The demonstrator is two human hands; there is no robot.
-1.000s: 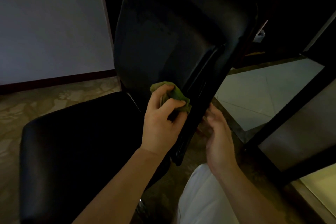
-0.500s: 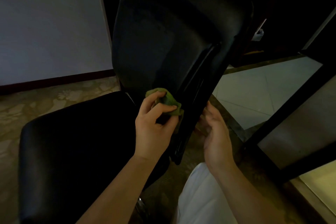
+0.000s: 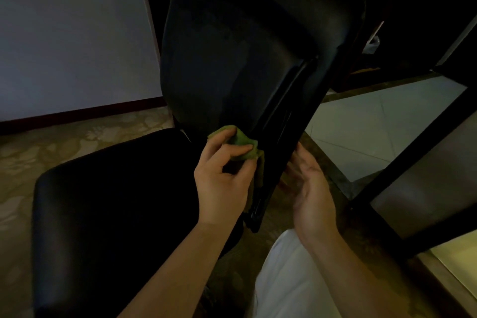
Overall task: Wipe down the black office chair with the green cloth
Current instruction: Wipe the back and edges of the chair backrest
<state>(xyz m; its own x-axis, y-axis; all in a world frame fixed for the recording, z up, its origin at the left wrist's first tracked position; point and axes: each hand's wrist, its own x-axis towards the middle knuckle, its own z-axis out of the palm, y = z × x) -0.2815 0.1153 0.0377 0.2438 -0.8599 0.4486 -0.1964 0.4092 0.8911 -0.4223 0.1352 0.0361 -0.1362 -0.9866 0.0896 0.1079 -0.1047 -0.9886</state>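
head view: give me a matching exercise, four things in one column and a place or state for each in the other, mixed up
1 green cloth
2 left hand
3 right hand
4 chair seat

a holds nothing, at the right edge of the backrest
b black, lower left of the view
c bunched against the lower backrest
d grips the cloth

Pairs: 1-c, 2-d, 3-a, 4-b

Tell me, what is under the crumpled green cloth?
The crumpled green cloth, gripped by the left hand, lies against the lower edge of the black office chair's backrest. The patch of backrest beneath it is covered, so its state cannot be seen.
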